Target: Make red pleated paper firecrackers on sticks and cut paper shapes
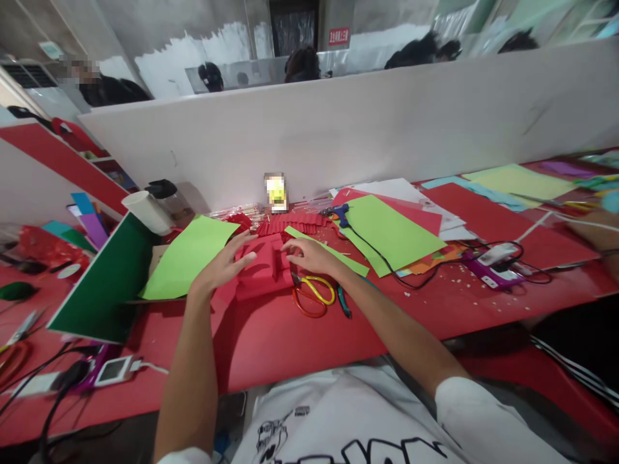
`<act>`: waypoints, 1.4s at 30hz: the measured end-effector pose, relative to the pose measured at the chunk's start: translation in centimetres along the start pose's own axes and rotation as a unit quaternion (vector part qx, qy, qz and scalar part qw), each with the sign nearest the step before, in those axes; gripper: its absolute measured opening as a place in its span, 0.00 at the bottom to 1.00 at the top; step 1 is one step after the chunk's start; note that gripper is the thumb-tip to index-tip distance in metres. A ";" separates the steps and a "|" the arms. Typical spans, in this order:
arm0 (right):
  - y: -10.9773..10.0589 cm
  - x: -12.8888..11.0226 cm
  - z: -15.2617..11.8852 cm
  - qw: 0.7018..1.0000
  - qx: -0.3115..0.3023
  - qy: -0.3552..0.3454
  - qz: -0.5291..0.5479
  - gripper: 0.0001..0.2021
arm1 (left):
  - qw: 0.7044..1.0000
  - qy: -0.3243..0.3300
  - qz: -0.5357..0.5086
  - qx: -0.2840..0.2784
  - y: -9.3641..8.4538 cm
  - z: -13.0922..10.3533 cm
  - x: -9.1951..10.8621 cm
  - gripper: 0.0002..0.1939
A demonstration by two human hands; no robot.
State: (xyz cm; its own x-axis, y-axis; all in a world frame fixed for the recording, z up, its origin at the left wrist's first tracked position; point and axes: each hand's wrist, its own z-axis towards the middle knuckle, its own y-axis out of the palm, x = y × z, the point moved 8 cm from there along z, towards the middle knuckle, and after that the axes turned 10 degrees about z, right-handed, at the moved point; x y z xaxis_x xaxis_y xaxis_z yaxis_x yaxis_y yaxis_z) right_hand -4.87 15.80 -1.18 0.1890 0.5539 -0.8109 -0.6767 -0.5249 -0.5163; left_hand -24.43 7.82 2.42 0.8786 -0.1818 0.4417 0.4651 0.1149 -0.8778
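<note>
White shirt [338, 412] nearest cam. Folded red paper [258, 265] on table [290, 348], btwn hands: L hand [225, 264] open at its left side, thumb apart; R hand [309, 254] curled at its right edge, can't tell if gripping. Scissors [331, 293] nr R hand; glue gun [342, 215] at green sheet [391, 235] edge.

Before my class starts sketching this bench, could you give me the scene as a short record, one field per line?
Left hand: fingers spread at the left of the folded red paper; hand; contact unclear
Right hand: fingers curled at that paper's right side; hand; grip unclear
Scissors: yellow and orange-red handles, on the near side of the right hand; blades mostly hidden
Green sheets: one to the left, one to the right
Tabletop: red
Behind: white partition
</note>
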 end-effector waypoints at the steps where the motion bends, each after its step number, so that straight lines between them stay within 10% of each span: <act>1: -0.4 0.0 0.0 1.000 0.006 0.003 -0.002 0.11 | 1.000 0.004 0.004 0.019 -0.2 0.1 0.0 0.40; 8: -1.9 1.5 -0.8 0.995 0.006 0.103 0.007 0.15 | 0.995 0.018 0.022 0.098 -0.8 0.6 0.3 0.30; 33: -0.8 1.4 -0.1 0.993 -0.035 0.014 -0.110 0.15 | 0.992 0.018 0.038 0.120 -0.9 0.7 0.0 0.29; 37: -4.8 1.4 -0.7 0.979 0.020 0.038 -0.198 0.09 | 0.987 0.027 0.051 0.152 -1.6 0.5 0.6 0.24; 42: -12.8 4.1 -4.0 0.901 0.135 0.173 -0.374 0.35 | 0.972 0.060 0.062 0.220 -2.7 -0.3 2.5 0.19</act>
State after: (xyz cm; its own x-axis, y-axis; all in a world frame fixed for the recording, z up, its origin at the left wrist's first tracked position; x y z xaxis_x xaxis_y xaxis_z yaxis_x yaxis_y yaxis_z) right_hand 7.39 22.19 0.99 0.8436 0.4279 -0.3244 -0.4064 0.1139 -0.9066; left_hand -23.56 6.76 5.86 0.9239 -0.2489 0.2905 0.3816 0.5446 -0.7469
